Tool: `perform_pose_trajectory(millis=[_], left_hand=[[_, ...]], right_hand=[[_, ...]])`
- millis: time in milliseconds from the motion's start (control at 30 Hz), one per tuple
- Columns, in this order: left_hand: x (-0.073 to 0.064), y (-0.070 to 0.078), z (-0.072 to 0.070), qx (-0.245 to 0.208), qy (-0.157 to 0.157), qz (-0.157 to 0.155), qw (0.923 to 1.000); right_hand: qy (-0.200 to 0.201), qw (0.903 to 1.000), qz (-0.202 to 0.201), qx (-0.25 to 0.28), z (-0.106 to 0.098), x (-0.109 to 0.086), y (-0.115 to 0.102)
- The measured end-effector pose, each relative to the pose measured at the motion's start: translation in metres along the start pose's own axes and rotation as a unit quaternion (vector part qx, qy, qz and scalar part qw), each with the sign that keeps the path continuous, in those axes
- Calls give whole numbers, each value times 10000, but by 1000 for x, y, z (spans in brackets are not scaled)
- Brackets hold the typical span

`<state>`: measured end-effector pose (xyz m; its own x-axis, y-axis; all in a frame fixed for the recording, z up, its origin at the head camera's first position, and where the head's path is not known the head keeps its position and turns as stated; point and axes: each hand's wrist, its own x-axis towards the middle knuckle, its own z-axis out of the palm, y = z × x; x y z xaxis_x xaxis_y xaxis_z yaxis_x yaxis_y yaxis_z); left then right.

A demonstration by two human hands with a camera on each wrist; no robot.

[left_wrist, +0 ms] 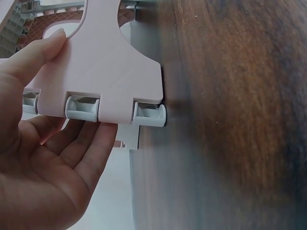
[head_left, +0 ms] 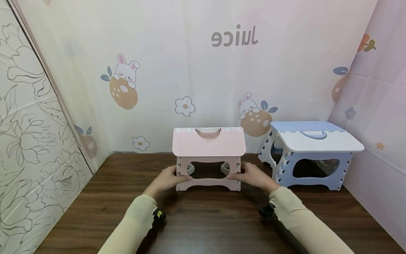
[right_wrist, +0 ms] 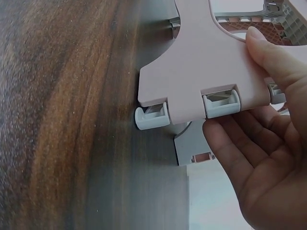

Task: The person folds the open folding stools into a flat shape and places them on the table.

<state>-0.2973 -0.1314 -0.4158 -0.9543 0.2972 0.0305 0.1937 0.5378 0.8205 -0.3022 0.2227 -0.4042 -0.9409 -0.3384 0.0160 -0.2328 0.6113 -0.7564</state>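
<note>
A pink folding step stool (head_left: 208, 146) stands unfolded on the wooden table, its front panel facing me and its top tilted into view. My left hand (head_left: 168, 179) grips the stool's left front leg, thumb on the front face and fingers behind the hinged edge. On the other side, my right hand (head_left: 255, 175) holds the right front leg in the same way. Both wrist views show the pink leg panel (left_wrist: 103, 67) with pale hinge knuckles (right_wrist: 221, 103) along its edge, fingers curled beneath and thumb on top. The feet appear to touch the table.
A larger blue and white folding stool (head_left: 320, 141) stands unfolded at the right, close to my right hand. The dark wooden table (head_left: 203, 218) ends at a curtain (head_left: 190, 70) with rabbit prints behind and at the right. A flower-patterned panel (head_left: 31, 141) borders the left side.
</note>
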Motion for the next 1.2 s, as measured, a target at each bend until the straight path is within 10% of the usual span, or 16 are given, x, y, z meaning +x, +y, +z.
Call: perform_pose_trajectory(millis=[1200], left_hand=[[3,-1,-1,-145,-140,-2,9998]], right_hand=[[-232,9995,-214,-16,-4,2,1]])
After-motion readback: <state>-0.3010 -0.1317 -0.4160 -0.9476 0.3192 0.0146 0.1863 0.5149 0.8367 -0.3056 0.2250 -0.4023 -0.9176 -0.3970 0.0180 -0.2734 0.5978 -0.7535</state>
